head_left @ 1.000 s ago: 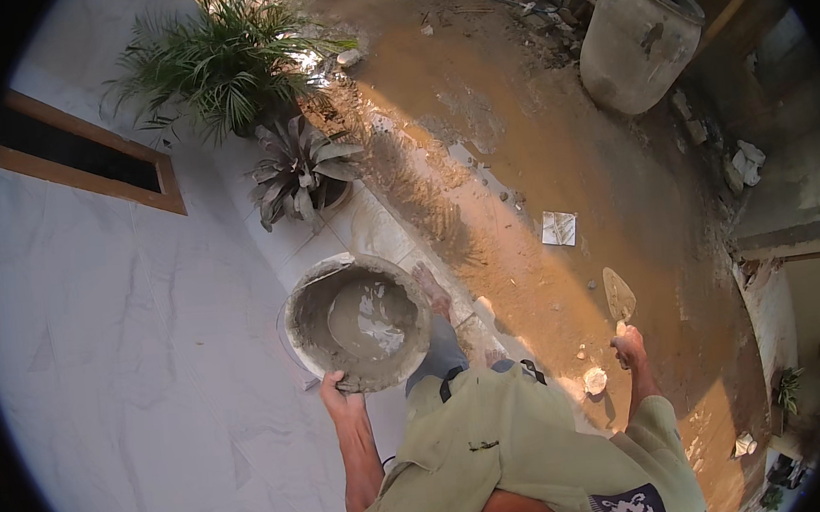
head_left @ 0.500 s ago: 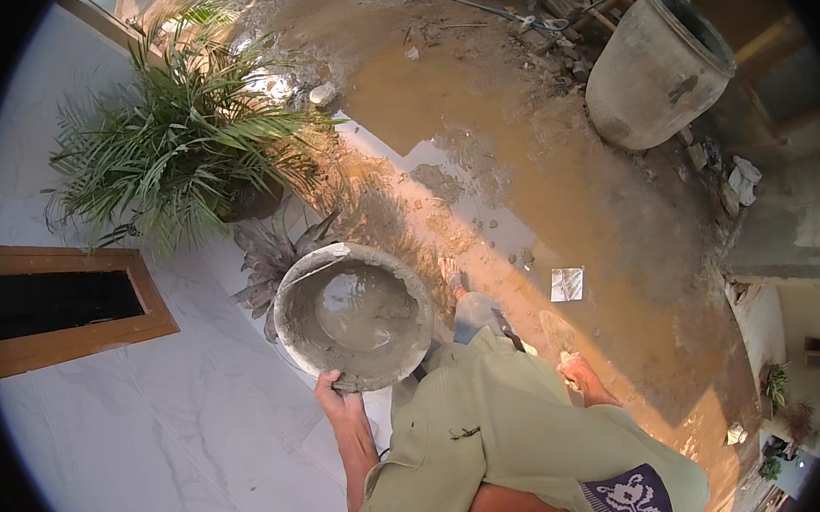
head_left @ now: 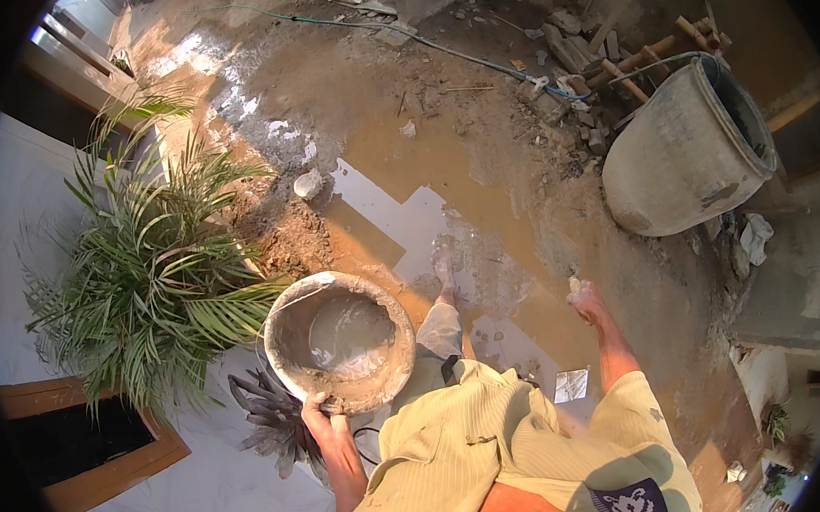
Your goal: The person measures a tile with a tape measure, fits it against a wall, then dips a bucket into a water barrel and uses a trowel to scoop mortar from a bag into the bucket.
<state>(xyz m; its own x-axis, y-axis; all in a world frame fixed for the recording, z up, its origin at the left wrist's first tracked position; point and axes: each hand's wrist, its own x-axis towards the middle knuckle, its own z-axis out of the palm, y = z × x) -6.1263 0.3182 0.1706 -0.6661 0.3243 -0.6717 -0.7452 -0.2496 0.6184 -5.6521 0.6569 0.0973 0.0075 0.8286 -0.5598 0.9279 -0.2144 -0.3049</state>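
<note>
The left hand (head_left: 319, 416) grips the near rim of a round mortar pan (head_left: 340, 340) holding wet grey mix, carried beside a leafy potted palm (head_left: 146, 284). The right hand (head_left: 584, 299) hangs over the muddy floor (head_left: 479, 156); whether it is clenched, I cannot tell

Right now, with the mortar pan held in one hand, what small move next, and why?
Probably bring the right hand across to the mortar pan's far rim. Only the left hand has a grip, at the near rim, and wet grey mix fills it.
</note>
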